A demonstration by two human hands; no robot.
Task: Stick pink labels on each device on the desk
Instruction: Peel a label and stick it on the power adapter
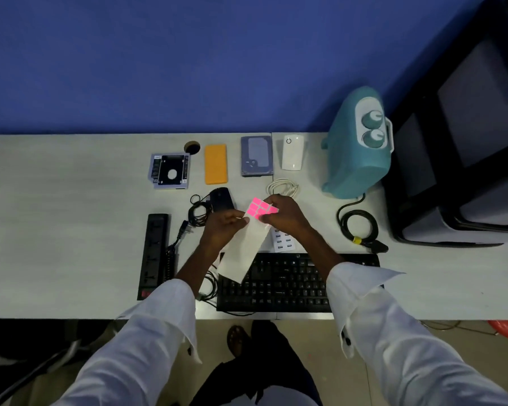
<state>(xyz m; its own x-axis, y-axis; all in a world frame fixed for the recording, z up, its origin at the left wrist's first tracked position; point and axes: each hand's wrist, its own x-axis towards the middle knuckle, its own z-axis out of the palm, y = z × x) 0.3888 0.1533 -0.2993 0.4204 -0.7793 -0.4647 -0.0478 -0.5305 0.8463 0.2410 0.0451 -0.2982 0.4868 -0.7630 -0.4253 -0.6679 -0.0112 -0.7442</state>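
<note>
Both my hands hold a white backing sheet (241,253) above the desk's middle; several pink labels (260,208) remain at its top end. My left hand (225,227) grips the sheet's left edge. My right hand (285,215) pinches at the pink labels. Devices lie on the desk: a drive caddy (169,170), an orange power bank (216,167), a hard drive (257,156), a white device (293,152), a black mouse (222,198), a black power strip (153,253), a black keyboard (285,284) and a white USB hub (285,240), partly hidden by my right wrist.
A teal appliance (358,148) stands at the back right with its black cord (357,227) coiled in front. A black printer (464,159) fills the right side. A white cable (283,187) lies behind my right hand. A blue wall runs behind the white desk (56,215).
</note>
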